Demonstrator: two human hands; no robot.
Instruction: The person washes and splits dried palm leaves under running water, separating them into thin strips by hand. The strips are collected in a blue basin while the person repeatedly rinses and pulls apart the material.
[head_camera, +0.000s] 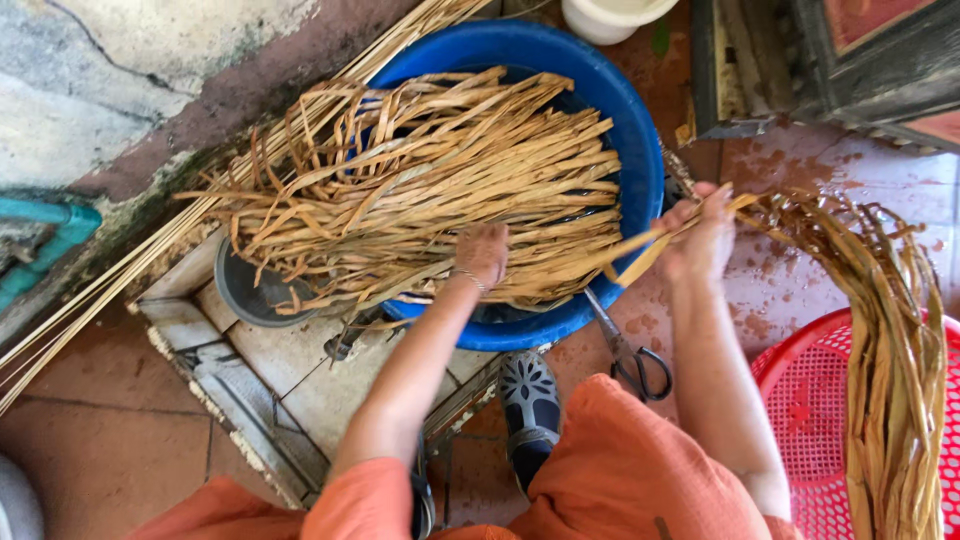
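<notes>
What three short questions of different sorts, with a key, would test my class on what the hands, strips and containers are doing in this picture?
1. True or false: the left hand rests on the dried strips piled across the blue basin.
2. Which hand pulls a strip away from the pile: A the left, B the right hand?
3. What tool lies on the floor between the basin and the red basket?

Key: 1 true. 2 B. 3 scissors.

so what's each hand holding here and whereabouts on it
The right hand grips a long bundle of dried strips at its upper end. The left hand rests on the strips in the blue tub; a grip cannot be told.
</notes>
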